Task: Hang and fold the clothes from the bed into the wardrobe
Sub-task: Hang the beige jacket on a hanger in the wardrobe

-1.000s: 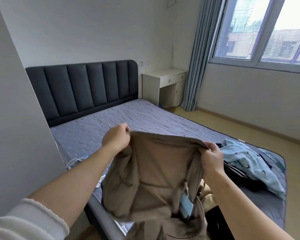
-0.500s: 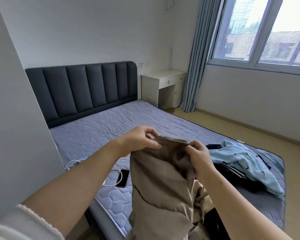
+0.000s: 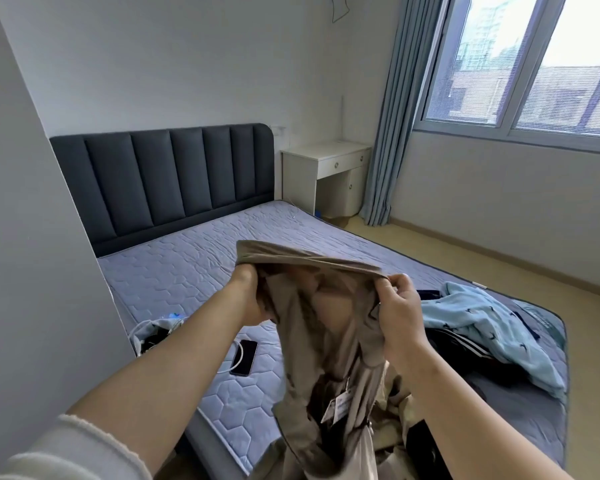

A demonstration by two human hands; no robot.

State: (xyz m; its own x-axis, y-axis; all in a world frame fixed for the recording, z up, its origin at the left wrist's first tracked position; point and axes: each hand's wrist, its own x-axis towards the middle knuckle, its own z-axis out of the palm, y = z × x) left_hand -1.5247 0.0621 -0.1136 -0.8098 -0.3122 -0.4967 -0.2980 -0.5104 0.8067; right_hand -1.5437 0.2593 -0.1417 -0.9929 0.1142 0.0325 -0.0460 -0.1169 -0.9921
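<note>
- Spread wider now, the left hand (image 3: 248,296) and right hand (image 3: 400,315) stretch the tan garment (image 3: 326,327) between them.
- Both sets of fingers curl round its top edge; it hangs below them, over the bed (image 3: 194,261).
- Likely straightening it; next: fold or hanger.

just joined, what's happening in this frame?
A person holds a tan garment up over the bed, left hand and right hand each gripping its top edge. A light blue garment and dark clothes lie on the bed to the right; a phone lies at the left. No wardrobe in view.
</note>
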